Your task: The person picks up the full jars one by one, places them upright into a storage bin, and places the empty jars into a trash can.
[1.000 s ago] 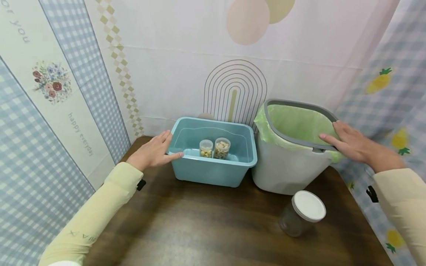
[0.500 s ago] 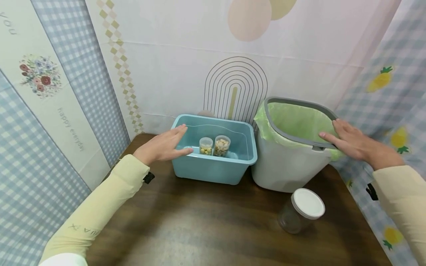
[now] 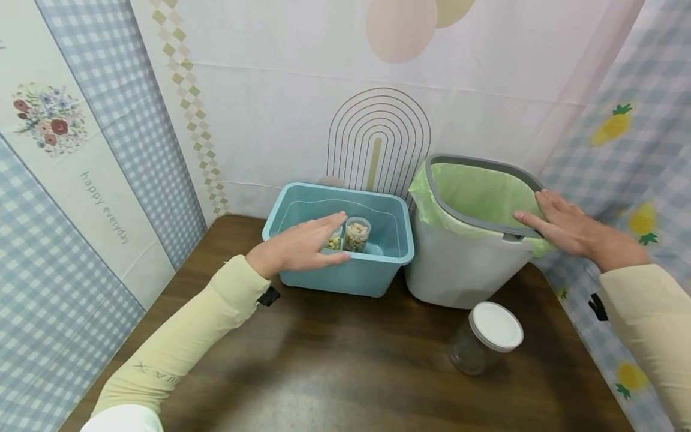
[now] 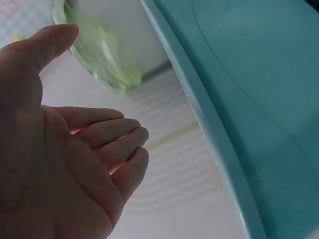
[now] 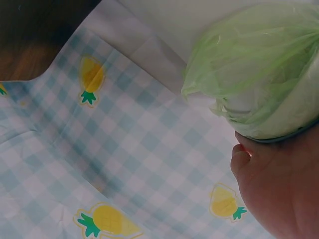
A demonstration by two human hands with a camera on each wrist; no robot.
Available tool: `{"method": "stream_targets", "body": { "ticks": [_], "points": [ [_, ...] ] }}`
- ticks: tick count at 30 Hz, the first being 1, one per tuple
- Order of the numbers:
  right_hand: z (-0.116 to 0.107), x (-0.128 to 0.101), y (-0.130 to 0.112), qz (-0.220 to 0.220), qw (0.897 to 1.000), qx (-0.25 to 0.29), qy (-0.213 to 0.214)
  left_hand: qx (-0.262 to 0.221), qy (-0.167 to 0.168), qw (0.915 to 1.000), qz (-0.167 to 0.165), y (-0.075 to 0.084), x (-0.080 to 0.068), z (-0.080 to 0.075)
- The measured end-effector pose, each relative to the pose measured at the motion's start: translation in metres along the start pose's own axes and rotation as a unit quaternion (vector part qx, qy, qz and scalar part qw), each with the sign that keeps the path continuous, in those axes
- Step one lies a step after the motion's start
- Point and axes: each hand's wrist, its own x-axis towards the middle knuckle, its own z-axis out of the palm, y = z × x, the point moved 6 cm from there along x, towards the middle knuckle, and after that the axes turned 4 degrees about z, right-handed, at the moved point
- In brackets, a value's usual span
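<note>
1. We are counting one blue bin [image 3: 345, 273] sitting on the desk [image 3: 345, 360], with two small jars [image 3: 357, 233] of snacks standing side by side inside it.
2. We are holding our left hand [image 3: 302, 247] over the bin's near rim, just in front of the two jars; its fingers [image 4: 107, 144] are lying straight and together, gripping nothing.
3. We are resting our right hand [image 3: 567, 227] on the grey rim of one white waste bin [image 3: 459, 276] lined with one green bag [image 3: 475, 195]; its fingers are lying flat and slightly apart.
4. We are seeing one clear jar with a white lid [image 3: 486, 339] standing on the desk, in front of the waste bin.
</note>
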Motion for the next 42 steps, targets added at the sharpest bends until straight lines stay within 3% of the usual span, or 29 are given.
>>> {"method": "stream_targets", "body": {
  "ticks": [7,16,23,35,42],
  "points": [
    [0.0,0.001,0.0,-0.001,1.0,0.001,0.002,-0.035,-0.01,0.9975,0.06,0.032,0.017,0.017],
    [0.001,0.002,0.001,-0.001,1.0,0.003,0.004,-0.086,-0.037,0.9904,0.101,0.066,0.043,0.051],
    [0.002,0.004,0.001,-0.005,1.0,-0.002,0.01,-0.092,-0.042,0.9865,0.129,0.092,0.063,0.083],
    [-0.001,0.002,0.0,-0.008,1.0,-0.006,0.018,-0.141,-0.036,0.9787,0.145,0.122,0.103,0.137],
    [0.0,0.002,0.0,-0.008,1.0,0.002,0.015,-0.182,-0.018,0.9754,0.124,0.13,0.121,0.165]
  ]
}}
